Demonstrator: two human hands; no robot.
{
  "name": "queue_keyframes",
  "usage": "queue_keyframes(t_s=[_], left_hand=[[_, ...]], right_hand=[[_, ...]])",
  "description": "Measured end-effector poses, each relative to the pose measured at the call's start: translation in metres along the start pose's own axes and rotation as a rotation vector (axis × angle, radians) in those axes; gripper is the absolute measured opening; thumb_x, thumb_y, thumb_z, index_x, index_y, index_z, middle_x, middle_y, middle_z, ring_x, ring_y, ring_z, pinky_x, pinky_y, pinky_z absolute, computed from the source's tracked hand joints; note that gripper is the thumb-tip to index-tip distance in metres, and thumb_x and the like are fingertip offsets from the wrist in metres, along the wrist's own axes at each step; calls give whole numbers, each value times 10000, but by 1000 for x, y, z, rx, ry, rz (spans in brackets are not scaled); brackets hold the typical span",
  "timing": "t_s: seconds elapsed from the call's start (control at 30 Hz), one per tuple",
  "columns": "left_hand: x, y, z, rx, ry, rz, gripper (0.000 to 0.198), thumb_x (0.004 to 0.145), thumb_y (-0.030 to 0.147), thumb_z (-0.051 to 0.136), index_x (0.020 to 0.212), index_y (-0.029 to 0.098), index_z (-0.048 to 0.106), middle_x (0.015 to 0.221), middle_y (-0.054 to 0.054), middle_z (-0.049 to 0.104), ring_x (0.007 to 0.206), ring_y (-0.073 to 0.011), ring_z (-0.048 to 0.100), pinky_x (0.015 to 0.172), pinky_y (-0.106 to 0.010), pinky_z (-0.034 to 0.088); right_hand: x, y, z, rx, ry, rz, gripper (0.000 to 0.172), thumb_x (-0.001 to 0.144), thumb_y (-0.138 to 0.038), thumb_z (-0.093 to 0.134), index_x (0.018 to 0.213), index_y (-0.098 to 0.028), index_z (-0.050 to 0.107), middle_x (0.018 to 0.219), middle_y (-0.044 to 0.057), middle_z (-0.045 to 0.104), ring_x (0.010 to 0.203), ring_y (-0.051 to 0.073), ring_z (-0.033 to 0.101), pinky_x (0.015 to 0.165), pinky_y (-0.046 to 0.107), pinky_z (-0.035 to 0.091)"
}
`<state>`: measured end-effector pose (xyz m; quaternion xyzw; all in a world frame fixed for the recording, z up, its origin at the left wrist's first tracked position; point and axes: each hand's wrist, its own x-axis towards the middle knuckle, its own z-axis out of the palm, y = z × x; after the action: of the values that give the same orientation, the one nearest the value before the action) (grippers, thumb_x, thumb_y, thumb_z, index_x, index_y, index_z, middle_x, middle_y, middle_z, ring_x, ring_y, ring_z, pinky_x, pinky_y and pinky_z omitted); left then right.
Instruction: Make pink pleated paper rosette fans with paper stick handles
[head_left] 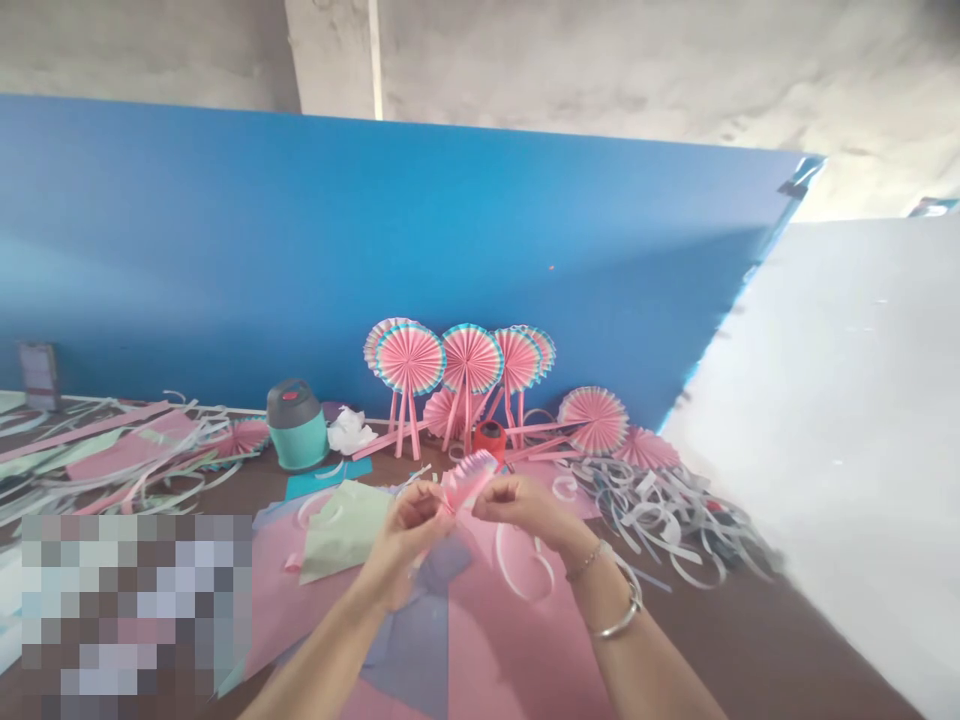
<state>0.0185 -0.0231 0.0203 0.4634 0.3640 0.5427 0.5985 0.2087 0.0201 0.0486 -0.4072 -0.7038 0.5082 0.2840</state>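
- The pleated paper (472, 474) is pink, small and narrow, its folds bunched tight at the lower end and fanning slightly toward the upper one
- The left hand (411, 518) pinches that lower end between thumb and fingers, so the pleated paper rises from its fingertips, tilted up to the right, above the bench
- The right hand (529, 508) is narrow, fingers curled in toward the thumb, just beside the paper's right side; whether it grips anything I cannot tell
- Below the hands, pink sheets (525, 640) cover the middle of the brown bench (735, 650), a blue-grey sheet (412, 650) and a pale green sheet (341, 535) among them
- White strips (660, 520) heap near the bench's right edge; more paper strips (82, 433) spread along the left part of its far edge
- Near the far edge are a teal container (298, 438), crumpled white paper (352, 433), a red object (489, 440) and upright pink fans (466, 358) with blue-and-white rims
- Beyond that edge runs a blue panel (450, 220), with a white panel (862, 400) along the right and a grey wall (600, 70) behind
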Motion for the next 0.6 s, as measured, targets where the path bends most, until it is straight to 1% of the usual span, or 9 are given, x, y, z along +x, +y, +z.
queue_keyframes(t_s=[0.07, 0.13, 0.2, 0.27, 0.37, 0.43, 0.53, 0.6], left_hand=[[5, -3, 1, -105, 123, -18, 337, 607, 382, 746, 821, 167, 599, 584, 40, 496, 490, -65, 414, 459, -191, 290], [9, -6, 0, -186, 213, -37, 337, 574, 352, 761, 800, 143, 623, 592, 33, 506, 497, -60, 424, 475, -191, 322], [12, -9, -2, -214, 299, -50, 333, 546, 330, 773, 773, 128, 637, 609, 23, 531, 510, -62, 445, 487, -191, 344], [14, -11, -5, -180, 379, -43, 345, 550, 339, 770, 786, 121, 648, 612, 19, 555, 504, -61, 449, 476, -187, 341], [16, -14, -13, -11, 486, 31, 360, 584, 373, 738, 826, 119, 659, 627, 4, 608, 526, -85, 497, 493, -195, 367], [18, -18, -19, 157, 525, 87, 331, 614, 378, 703, 820, 123, 659, 680, -31, 662, 599, -132, 572, 547, -225, 418], [19, -22, -24, 466, 514, 156, 228, 677, 333, 634, 802, 144, 666, 742, -66, 707, 693, -201, 640, 643, -296, 471], [17, -24, -23, 735, 487, 233, 152, 716, 284, 596, 790, 179, 678, 751, -59, 718, 731, -224, 653, 748, -360, 468]], right_hand=[[4, 2, 7, -87, 50, -17, 168, 711, -284, 639, 628, -138, 623, 605, -17, 562, 580, 97, 475, 578, 221, 386], [6, 3, 12, -198, 106, -39, 134, 720, -229, 611, 626, -136, 634, 601, -13, 575, 582, 101, 483, 572, 221, 381], [4, 1, 15, -336, 157, -76, 129, 734, -185, 584, 626, -144, 642, 608, -14, 581, 595, 105, 489, 570, 219, 363], [0, -4, 19, -513, 198, -133, 165, 751, -150, 559, 602, -158, 630, 599, -23, 569, 599, 104, 481, 572, 223, 334], [-8, -16, 25, -750, 232, -226, 223, 776, -111, 531, 573, -171, 600, 593, -31, 556, 618, 107, 473, 595, 235, 304], [-13, -23, 29, -837, 242, -275, 228, 799, -104, 523, 598, -175, 606, 627, -25, 573, 651, 111, 486, 625, 246, 294], [-16, -29, 32, -917, 265, -344, 205, 818, -102, 530, 671, -188, 643, 688, -18, 594, 708, 119, 500, 682, 272, 267], [-16, -31, 34, -946, 283, -376, 194, 830, -111, 536, 713, -198, 662, 704, -13, 594, 729, 124, 496, 707, 287, 248]])
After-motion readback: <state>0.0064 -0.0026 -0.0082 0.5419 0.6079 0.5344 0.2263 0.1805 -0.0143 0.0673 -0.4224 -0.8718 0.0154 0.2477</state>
